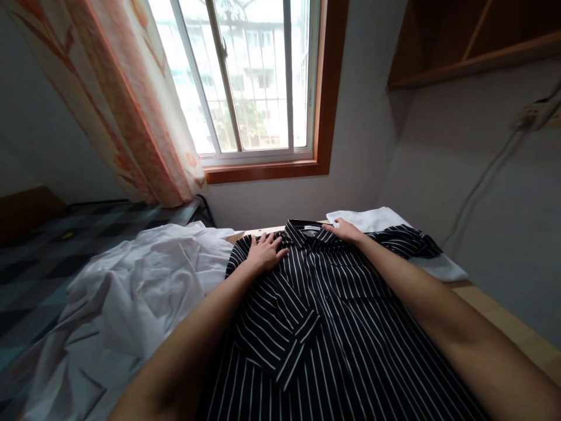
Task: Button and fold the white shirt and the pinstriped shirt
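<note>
A black shirt with white stripes (346, 327) lies spread out in front of me, its collar (298, 234) at the far end. One sleeve (280, 327) is folded inward across the front, its cuff near the middle. The other sleeve (403, 241) stretches out to the right. My left hand (265, 251) rests flat on the shirt's left shoulder area, fingers spread. Beside the collar's right side, my right hand (345, 230) grips the shirt near the shoulder; some of its fingers are hidden.
Rumpled white cloth (149, 292) is heaped on the left. Folded white cloth (372, 218) sits at the far right, partly under the striped sleeve. A wooden surface (504, 316) shows at right. Behind are a window (258, 88), a curtain (131, 117) and a checkered bed (87, 234).
</note>
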Available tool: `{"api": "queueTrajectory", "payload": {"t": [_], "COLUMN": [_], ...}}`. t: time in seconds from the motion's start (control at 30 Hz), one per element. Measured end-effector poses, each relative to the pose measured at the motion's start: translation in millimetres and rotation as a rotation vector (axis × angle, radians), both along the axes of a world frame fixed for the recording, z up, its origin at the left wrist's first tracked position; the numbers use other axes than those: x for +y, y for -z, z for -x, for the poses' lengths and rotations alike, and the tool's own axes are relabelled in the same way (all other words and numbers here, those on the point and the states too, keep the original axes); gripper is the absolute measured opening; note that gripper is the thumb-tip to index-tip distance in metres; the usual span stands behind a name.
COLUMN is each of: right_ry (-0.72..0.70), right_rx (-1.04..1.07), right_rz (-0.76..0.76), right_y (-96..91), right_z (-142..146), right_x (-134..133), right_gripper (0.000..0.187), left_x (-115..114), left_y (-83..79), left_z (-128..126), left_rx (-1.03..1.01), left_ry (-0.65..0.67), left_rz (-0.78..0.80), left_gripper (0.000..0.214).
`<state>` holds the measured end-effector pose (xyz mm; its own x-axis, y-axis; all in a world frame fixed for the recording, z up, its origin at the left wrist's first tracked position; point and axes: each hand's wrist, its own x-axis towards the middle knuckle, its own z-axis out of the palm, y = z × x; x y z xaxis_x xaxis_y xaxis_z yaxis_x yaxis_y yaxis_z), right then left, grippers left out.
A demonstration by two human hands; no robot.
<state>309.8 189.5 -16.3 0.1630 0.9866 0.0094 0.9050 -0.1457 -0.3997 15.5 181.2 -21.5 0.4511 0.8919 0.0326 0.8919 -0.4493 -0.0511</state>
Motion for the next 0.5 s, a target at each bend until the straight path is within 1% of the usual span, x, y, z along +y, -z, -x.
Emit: {"api": "queueTrajectory", "payload": {"t": [0.03,0.1,0.13,0.17,0.23,0.3,0.33,0.37,0.4,0.47,0.5], "right_ry": [0.006,-0.004,-0.013,-0.013,0.021,0.059,0.075,0.093,0.115,0.153,0.157], "right_rx": [0.009,-0.012,-0.026,-0.036,-0.059,-0.082,-0.090,-0.099,-0.110,-0.139,-0.152], "right_rz": [0.025,0.047,0.045,0.008,-0.181,-0.396,-0.449,-0.445,-0.388,-0.257,-0.231], "right_y": [1.6,1.5,0.1,-1.7,-4.4,-3.2,-1.0,2.2,5.8,12.5,15.2], "right_z": [0.2,3.6,6.8,10.8,19.5,26.5,28.7,29.9,30.1,29.0,28.2], "right_x": [5.0,14.1,18.2,22.0,28.5,33.3,34.9,35.8,35.9,32.8,29.4], "right_gripper": [0.064,0.043,0.034,0.028,0.027,0.030,0.031,0.032,0.033,0.036,0.038], "left_x": [0.8,0.7,-0.3,-1.7,-5.2,-7.9,-8.6,-8.7,-8.2,-5.7,-4.0], "left_y": [3.2,8.8,10.9,12.4,13.7,14.0,14.0,14.1,14.2,14.4,14.3], "left_z": [1.7,5.5,7.2,8.4,9.5,9.2,8.8,8.5,8.3,8.8,9.4], "left_rx": [-0.005,-0.025,-0.034,-0.039,-0.040,-0.038,-0.037,-0.037,-0.037,-0.039,-0.041], "left_ry": [-0.019,-0.061,-0.088,-0.122,-0.188,-0.234,-0.247,-0.260,-0.277,-0.321,-0.338], "left_rz": [0.017,0.031,0.031,0.021,-0.045,-0.167,-0.216,-0.233,-0.215,-0.115,-0.063], "left_gripper": [0.070,0.073,0.074,0.075,0.075,0.074,0.074,0.075,0.075,0.078,0.080]}}
